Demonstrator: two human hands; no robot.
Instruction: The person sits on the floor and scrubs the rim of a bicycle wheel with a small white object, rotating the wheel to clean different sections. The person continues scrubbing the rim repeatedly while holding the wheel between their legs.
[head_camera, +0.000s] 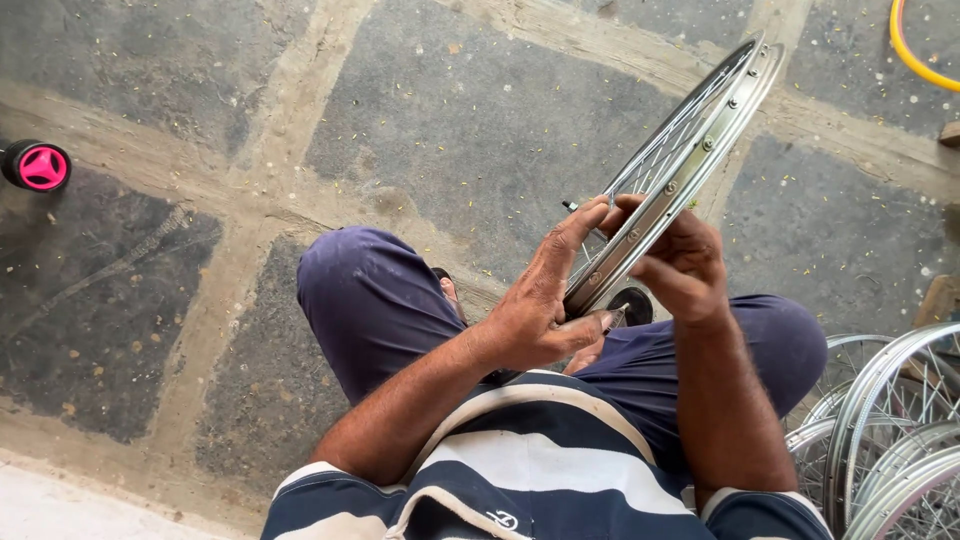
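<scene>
**One Spoked Rim in Two Hands**

One head view shows everything, looking straight down at a seated person in a navy-and-white striped shirt (540, 470) and dark blue trousers (380, 300). One silver bicycle wheel rim (690, 150), laced with thin spokes, stands on edge between the knees and slants up toward the top right of the frame. Two bare hands work on its lower end. The left hand (545, 305) curls around the near side of the rim, fingers stretched up along the metal and thumb pressed by the bottom edge, so it is partly closed on the rim. The right hand (685, 265) grips the far side, fingers folded over the rim's edge in a firm hold. One small dark round part (632, 303) sits just below the rim, between the knees; what it is cannot be told.

Several more spoked rims (890, 430), at least four, lie stacked at the lower right. One pink-and-black small wheel (38, 166) rests at the left edge on the stone floor (200, 100). One yellow hose (915, 50) curves across the top right corner.
</scene>
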